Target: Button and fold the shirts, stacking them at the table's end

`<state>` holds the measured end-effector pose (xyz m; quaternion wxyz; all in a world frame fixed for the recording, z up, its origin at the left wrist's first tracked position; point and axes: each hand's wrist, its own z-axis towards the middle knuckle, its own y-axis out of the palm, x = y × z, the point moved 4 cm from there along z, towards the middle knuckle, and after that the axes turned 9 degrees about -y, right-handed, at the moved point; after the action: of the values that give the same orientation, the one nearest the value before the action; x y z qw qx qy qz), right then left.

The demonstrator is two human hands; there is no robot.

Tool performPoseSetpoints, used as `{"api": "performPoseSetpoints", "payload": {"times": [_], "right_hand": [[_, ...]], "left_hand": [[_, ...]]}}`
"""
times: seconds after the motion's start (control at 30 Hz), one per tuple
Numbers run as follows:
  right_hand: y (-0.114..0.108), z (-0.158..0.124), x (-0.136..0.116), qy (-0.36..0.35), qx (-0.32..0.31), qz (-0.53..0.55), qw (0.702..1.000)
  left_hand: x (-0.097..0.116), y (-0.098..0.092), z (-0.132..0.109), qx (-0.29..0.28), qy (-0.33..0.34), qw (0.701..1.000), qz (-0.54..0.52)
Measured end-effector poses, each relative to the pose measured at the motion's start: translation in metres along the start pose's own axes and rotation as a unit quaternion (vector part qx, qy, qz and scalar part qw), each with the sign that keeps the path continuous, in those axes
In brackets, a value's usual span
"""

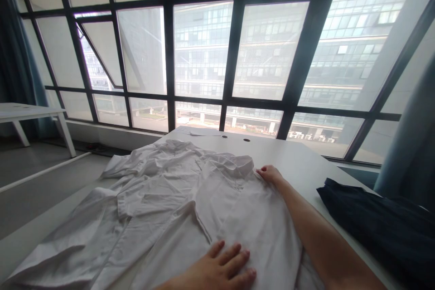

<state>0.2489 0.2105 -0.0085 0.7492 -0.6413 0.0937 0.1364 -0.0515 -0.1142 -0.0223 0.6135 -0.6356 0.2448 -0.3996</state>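
A white coat (163, 190) with a collar (239, 165) lies spread and wrinkled over the table. Its left part is more crumpled, with folds and a sleeve lying across it. My left hand (222, 268) rests palm down on the cloth at the bottom of the view, fingers spread. At the far right, beside the collar, my right hand (269, 173) pinches the coat's edge near the shoulder between thumb and fingers. My right forearm stretches along the coat's right side.
The white table (288, 154) has two dark round holes near its far edge. Dark folded cloth (377, 226) lies at the right. Another white table (30, 111) stands at the left. Black-framed windows, one tilted open, and blue curtains (408, 145) line the far side.
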Motion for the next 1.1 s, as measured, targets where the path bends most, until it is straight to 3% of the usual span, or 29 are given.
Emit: {"api": "performPoseSetpoints", "payload": {"times": [0.07, 0.13, 0.2, 0.27, 0.4, 0.53, 0.6, 0.73, 0.9, 1.0, 1.07, 1.1], "right_hand": [[-0.002, -0.001, 0.0, 0.001, 0.003, 0.006, 1.0], [-0.006, -0.003, 0.001, 0.001, 0.017, 0.008, 1.0], [-0.012, -0.008, 0.001, 0.002, 0.035, 0.01, 0.999], [-0.021, -0.014, 0.0, 0.003, 0.056, 0.01, 0.998], [-0.042, -0.026, -0.01, 0.003, 0.094, 0.021, 0.995], [-0.05, -0.033, -0.016, 0.039, 0.068, 0.133, 0.988], [-0.048, -0.035, -0.016, 0.055, 0.054, 0.188, 0.979], [-0.045, -0.038, -0.013, 0.067, 0.085, 0.241, 0.964], [-0.069, -0.029, -0.007, 0.074, 0.196, 0.34, 0.917], [-0.089, -0.02, -0.013, 0.055, 0.216, 0.273, 0.936], [-0.093, -0.02, -0.022, 0.034, 0.19, 0.182, 0.964], [-0.089, -0.024, -0.028, 0.014, 0.163, 0.135, 0.977]], "left_hand": [[-0.003, -0.022, -0.001, 0.01, -0.036, 0.998, -0.044], [-0.022, -0.051, 0.001, 0.055, -0.122, 0.989, -0.07], [-0.058, -0.077, 0.009, 0.116, -0.231, 0.964, -0.062], [-0.104, -0.092, 0.025, 0.139, -0.319, 0.936, -0.049], [-0.191, -0.092, 0.073, 0.091, -0.445, 0.889, -0.062], [-0.237, -0.089, 0.114, 0.117, -0.525, 0.835, -0.115], [-0.245, -0.089, 0.127, 0.132, -0.542, 0.818, -0.142], [-0.25, -0.104, 0.142, 0.153, -0.52, 0.829, -0.139], [-0.25, -0.162, 0.154, 0.239, -0.482, 0.839, -0.081], [-0.248, -0.194, 0.165, 0.29, -0.475, 0.83, -0.041], [-0.244, -0.195, 0.172, 0.285, -0.487, 0.826, -0.011], [-0.24, -0.188, 0.174, 0.258, -0.489, 0.833, 0.003]]}}
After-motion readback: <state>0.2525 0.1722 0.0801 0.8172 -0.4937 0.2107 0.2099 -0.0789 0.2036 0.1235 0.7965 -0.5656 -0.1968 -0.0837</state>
